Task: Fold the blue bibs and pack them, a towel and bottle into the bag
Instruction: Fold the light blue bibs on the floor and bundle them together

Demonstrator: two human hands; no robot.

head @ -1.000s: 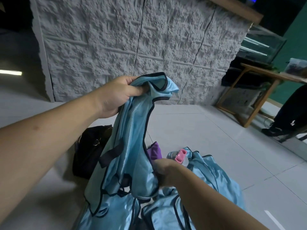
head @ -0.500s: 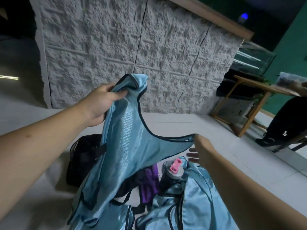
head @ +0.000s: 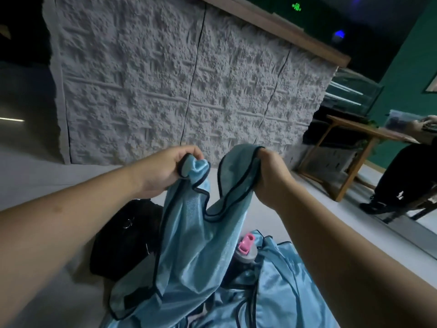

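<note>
A light blue bib with black trim (head: 189, 237) hangs in the air by its two shoulder straps. My left hand (head: 163, 169) grips the left strap, and my right hand (head: 272, 176) grips the right strap, level with it. Below lies a heap of more blue bibs (head: 279, 292) on the floor. A bottle with a pink cap (head: 246, 249) lies among them, half covered. The black bag (head: 120, 242) sits on the floor at the left, partly behind the hanging bib. The towel is hidden.
A rough white stone-textured counter (head: 165, 91) stands ahead. A wooden table (head: 354, 147) is at the right, with a person's dark legs and shoe (head: 387, 192) beside it. The pale floor (head: 307, 209) stretches between the counter and me.
My right hand rose from the heap and took hold of the bib's other strap. My left hand kept its strap. The bib now hangs spread between both hands.
</note>
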